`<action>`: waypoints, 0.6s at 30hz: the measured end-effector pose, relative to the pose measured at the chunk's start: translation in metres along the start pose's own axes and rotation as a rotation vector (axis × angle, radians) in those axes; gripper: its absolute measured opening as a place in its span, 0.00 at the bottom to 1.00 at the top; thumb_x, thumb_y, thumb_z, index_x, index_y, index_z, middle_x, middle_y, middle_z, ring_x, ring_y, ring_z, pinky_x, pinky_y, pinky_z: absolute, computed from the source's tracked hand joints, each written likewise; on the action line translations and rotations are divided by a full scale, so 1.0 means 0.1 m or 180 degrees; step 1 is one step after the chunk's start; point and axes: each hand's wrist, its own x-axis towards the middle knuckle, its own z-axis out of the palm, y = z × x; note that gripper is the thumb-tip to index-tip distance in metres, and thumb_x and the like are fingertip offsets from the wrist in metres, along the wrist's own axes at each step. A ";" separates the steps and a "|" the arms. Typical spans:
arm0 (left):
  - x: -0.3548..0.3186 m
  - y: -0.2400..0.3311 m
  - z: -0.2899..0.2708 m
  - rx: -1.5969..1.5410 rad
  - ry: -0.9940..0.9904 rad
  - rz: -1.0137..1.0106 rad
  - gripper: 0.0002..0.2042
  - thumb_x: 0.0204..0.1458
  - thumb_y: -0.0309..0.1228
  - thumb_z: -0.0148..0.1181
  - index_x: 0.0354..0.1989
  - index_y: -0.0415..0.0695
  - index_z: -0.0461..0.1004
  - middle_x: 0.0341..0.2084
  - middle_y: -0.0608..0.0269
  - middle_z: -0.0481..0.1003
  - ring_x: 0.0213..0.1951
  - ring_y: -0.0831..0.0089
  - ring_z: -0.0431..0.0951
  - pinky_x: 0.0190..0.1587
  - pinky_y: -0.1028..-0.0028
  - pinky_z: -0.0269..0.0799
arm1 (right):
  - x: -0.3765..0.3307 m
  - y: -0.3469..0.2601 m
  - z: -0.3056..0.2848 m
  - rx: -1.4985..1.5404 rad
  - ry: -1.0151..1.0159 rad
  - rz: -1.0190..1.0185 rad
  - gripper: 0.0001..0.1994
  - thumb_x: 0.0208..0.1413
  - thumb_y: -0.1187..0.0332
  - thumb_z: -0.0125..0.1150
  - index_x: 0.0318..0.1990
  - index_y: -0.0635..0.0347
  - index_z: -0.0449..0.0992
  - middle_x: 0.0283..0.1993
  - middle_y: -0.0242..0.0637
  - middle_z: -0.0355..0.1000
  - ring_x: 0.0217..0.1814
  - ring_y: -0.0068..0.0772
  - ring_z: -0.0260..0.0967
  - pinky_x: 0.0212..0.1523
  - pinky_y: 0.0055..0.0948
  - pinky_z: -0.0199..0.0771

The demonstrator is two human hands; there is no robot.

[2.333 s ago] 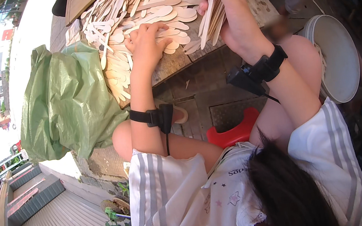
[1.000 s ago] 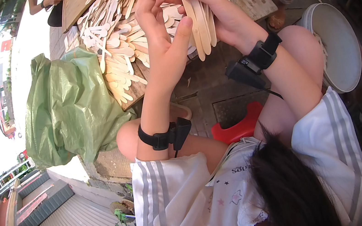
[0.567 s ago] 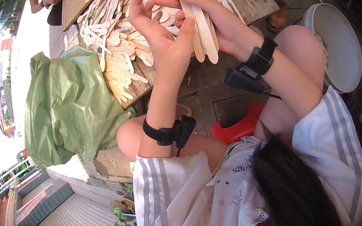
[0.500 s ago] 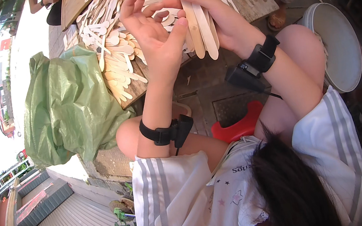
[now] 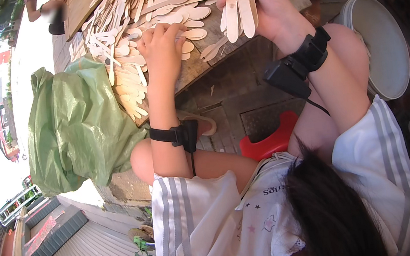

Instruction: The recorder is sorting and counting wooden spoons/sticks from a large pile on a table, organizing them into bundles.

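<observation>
Right hand keeps its grip clamped on a fan of flat wooden sticks, raised just above the bench. Left hand has dropped away from that bundle and now presses, fingers curled, onto the loose pile of wooden spoons, so another piece looks about to be picked. Green plastic sack slumps at the bench's left edge.

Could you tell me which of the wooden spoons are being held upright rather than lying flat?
The bundle of wooden spoons gripped in the right hand; the others lie loose on the board.
</observation>
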 end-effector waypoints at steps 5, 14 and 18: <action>0.08 0.04 -0.07 0.0044 0.0055 0.0237 0.09 0.43 0.29 0.63 0.33 0.56 0.75 0.32 0.74 0.72 0.42 0.68 0.68 0.48 0.61 0.53 | 0.01 -0.05 0.03 -0.0110 0.0082 -0.0007 0.07 0.56 0.66 0.54 0.30 0.58 0.71 0.24 0.32 0.70 0.26 0.31 0.69 0.31 0.30 0.74; 0.23 0.22 -0.55 -0.0470 0.1168 0.0870 0.06 0.38 0.25 0.65 0.24 0.52 0.74 0.26 0.75 0.76 0.35 0.73 0.72 0.41 0.72 0.57 | 0.07 0.05 -0.06 -0.1461 0.0011 -0.0217 0.07 0.52 0.66 0.61 0.31 0.59 0.73 0.26 0.29 0.71 0.26 0.19 0.70 0.27 0.19 0.72; 0.19 0.34 -0.60 -0.0752 0.2004 0.1597 0.09 0.34 0.22 0.65 0.24 0.50 0.74 0.30 0.73 0.78 0.33 0.72 0.74 0.33 0.72 0.64 | 0.04 0.15 0.05 -0.1624 -0.0228 0.0012 0.09 0.54 0.63 0.63 0.35 0.57 0.72 0.24 0.25 0.68 0.23 0.15 0.64 0.24 0.17 0.68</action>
